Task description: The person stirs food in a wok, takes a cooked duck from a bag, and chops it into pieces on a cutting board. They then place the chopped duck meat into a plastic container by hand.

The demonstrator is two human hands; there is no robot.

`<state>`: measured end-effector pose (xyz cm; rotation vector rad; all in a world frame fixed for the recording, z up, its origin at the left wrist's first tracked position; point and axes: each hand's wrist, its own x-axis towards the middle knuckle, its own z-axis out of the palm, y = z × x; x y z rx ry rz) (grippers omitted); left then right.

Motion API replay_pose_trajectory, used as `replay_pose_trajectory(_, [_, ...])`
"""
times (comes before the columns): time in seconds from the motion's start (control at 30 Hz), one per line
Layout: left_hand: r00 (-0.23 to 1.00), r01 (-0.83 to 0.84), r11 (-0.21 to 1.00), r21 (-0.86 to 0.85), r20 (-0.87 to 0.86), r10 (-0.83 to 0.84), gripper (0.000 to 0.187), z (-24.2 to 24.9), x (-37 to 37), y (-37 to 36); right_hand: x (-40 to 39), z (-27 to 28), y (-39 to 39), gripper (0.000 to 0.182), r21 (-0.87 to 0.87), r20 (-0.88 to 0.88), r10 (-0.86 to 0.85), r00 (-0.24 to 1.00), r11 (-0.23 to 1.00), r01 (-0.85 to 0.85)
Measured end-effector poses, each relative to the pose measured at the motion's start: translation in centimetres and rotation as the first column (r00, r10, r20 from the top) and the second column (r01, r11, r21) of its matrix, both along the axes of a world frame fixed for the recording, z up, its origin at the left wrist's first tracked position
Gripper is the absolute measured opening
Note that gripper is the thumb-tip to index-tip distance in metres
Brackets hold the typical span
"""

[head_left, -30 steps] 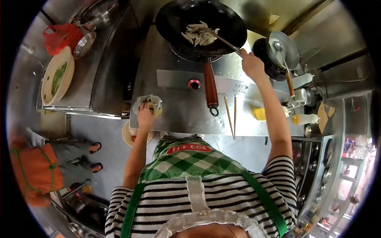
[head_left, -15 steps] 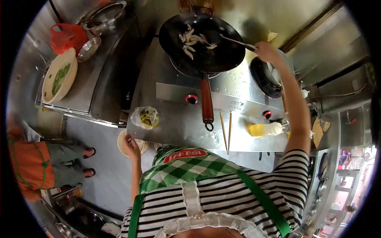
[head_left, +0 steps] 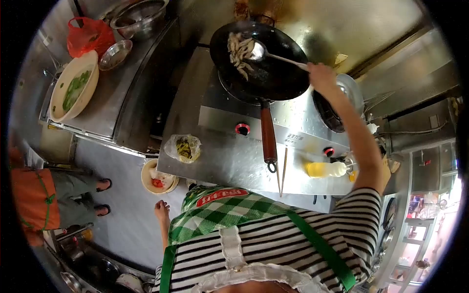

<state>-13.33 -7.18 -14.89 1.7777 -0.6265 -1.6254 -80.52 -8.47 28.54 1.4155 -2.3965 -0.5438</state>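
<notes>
My right hand (head_left: pixel 321 77) is wrapped round the handle of a metal cooking ladle (head_left: pixel 258 51). The ladle's bowl rests in a black wok (head_left: pixel 278 80), against a heap of pale greyish strips of food (head_left: pixel 238 54) on the wok's far left side. The wok sits on a burner, its wooden handle (head_left: pixel 267 134) pointing toward me. Low at my left side hangs my left hand (head_left: pixel 162 209), fingers curled, with nothing visible in it. Nearest to that hand is a cream bucket (head_left: pixel 149 180) on the floor, with a plastic bag and something red inside.
Chopsticks (head_left: pixel 284 168), a yellow squeeze bottle (head_left: pixel 325 169) and a bag of green-yellow food (head_left: pixel 184 149) lie on the steel counter. A second pan (head_left: pixel 327 110) is at right. A basin of greens (head_left: pixel 73 93) stands left. Another person in orange (head_left: pixel 34 198) is at far left.
My left hand has drawn back from over the bucket toward my body. The ladle has moved left in the wok onto the strips, which are now bunched closer together. The view has shifted slightly.
</notes>
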Motion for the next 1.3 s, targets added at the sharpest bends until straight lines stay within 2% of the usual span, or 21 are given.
replay_pose_trajectory(0.07, [0.993,0.078,0.996,0.043,-0.094,-0.074,0.016,-0.9,0.6,-0.6,-1.9,3.7,2.0,0.013,0.104,0.111,0.111,0.988,0.987,-0.123])
replay_pose_trajectory(0.17, [0.995,0.096,0.994,0.059,-0.037,-0.094,0.021,-1.4,-0.2,-0.8,0.4,8.8,2.5,0.021,0.441,0.487,-0.362,0.795,0.888,0.134])
replay_pose_trajectory(0.23, [0.999,0.002,1.0,-0.008,0.033,-0.002,0.023,-4.2,-1.2,-0.6,1.0,7.3,0.8,0.028,0.464,0.653,-0.322,0.686,0.885,-0.026])
replay_pose_trajectory(0.3, [0.988,0.15,0.983,0.102,0.026,-0.154,0.017,-1.9,-1.8,0.9,0.5,2.6,-1.6,0.024,0.241,0.811,-0.222,0.542,0.97,0.037])
replay_pose_trajectory(0.37, [0.95,0.27,0.933,0.237,0.093,-0.298,0.02,-0.4,-2.5,0.8,-0.7,1.8,-3.4,0.029,0.126,0.715,-0.167,0.679,0.986,0.109])
replay_pose_trajectory(0.4, [0.816,0.572,0.819,0.039,0.076,-0.573,0.026,-5.8,0.4,1.0,-3.0,2.4,-3.2,0.029,0.142,0.588,-0.073,0.805,0.99,-0.014])
replay_pose_trajectory(0.43, [0.802,0.57,0.821,-0.016,0.226,-0.553,0.029,-3.8,-1.2,1.9,-5.4,3.2,-2.1,0.029,0.18,0.447,0.037,0.894,0.975,-0.131])
replay_pose_trajectory(0.5, [0.932,0.322,0.924,0.206,0.101,-0.347,0.029,1.4,-4.8,3.1,-6.4,6.7,1.4,0.031,0.167,0.456,0.023,0.89,0.98,-0.111])
replay_pose_trajectory(0.53, [0.838,0.505,0.817,0.277,0.07,-0.541,0.025,-0.3,-3.9,2.8,-5.4,8.1,1.8,0.031,0.247,0.455,-0.113,0.883,0.969,-0.003])
replay_pose_trajectory(0.6, [0.876,0.452,0.858,0.243,0.063,-0.479,0.023,-2.5,-2.9,3.4,-3.4,9.3,2.2,0.033,0.389,0.432,-0.372,0.822,0.899,0.202])
replay_pose_trajectory(0.67, [0.91,0.393,0.899,0.194,0.056,-0.41,0.026,-3.7,-2.3,3.2,-5.0,4.8,0.2,0.034,0.316,0.487,-0.36,0.796,0.922,0.224])
replay_pose_trajectory(0.7, [0.934,0.342,0.931,0.128,-0.156,-0.322,0.029,-4.3,-0.8,3.1,-5.9,2.1,-0.8,0.034,0.287,0.509,-0.355,0.784,0.929,0.235])
replay_pose_trajectory(0.8, [0.956,0.289,0.924,0.25,-0.114,-0.269,0.032,-2.3,0.1,1.3,-4.9,-2.0,-1.6,0.03,-0.109,0.254,0.053,0.966,0.994,-0.026])
replay_pose_trajectory(0.9, [0.964,0.261,0.936,0.236,-0.105,-0.243,0.031,-2.3,1.2,0.5,-2.7,2.5,0.0,0.028,0.064,0.049,-0.049,0.998,0.997,0.046])
replay_pose_trajectory(1.0, [0.971,0.231,0.939,0.254,-0.112,-0.209,0.03,-1.8,1.4,0.6,-5.6,6.1,3.7,0.028,0.2,0.165,0.175,0.971,0.958,-0.207])
replay_pose_trajectory(1.1, [0.891,0.226,0.922,0.315,-0.45,-0.065,0.03,-7.8,4.3,1.8,-3.1,6.9,1.7,0.034,0.426,0.594,-0.321,0.738,0.903,0.05])
replay_pose_trajectory(1.13, [0.919,0.256,0.886,0.387,-0.383,-0.098,0.03,-8.7,4.5,2.2,-3.4,4.5,0.0,0.033,0.382,0.658,-0.256,0.708,0.924,-0.021])
replay_pose_trajectory(1.2, [0.656,0.332,0.881,0.336,-0.754,0.04,0.03,-9.1,2.1,3.4,-3.5,0.5,-2.7,0.029,0.105,0.826,-0.151,0.544,0.988,0.115])
replay_pose_trajectory(1.23, [0.479,0.389,0.865,0.318,-0.872,0.105,0.03,-8.2,0.7,3.7,-2.7,1.6,-3.7,0.029,0.093,0.804,-0.186,0.565,0.977,0.189])
replay_pose_trajectory(1.27, [0.74,0.357,0.845,0.398,-0.673,0.004,0.029,-7.4,0.1,3.8,-4.6,1.8,-3.7,0.025,0.025,0.571,-0.06,0.819,0.998,0.055])
replay_pose_trajectory(1.3, [0.678,0.367,0.905,0.216,-0.728,-0.102,0.031,-6.7,-0.4,4.1,-6.4,2.1,-3.5,0.023,0.009,0.265,0.085,0.96,0.996,-0.091])
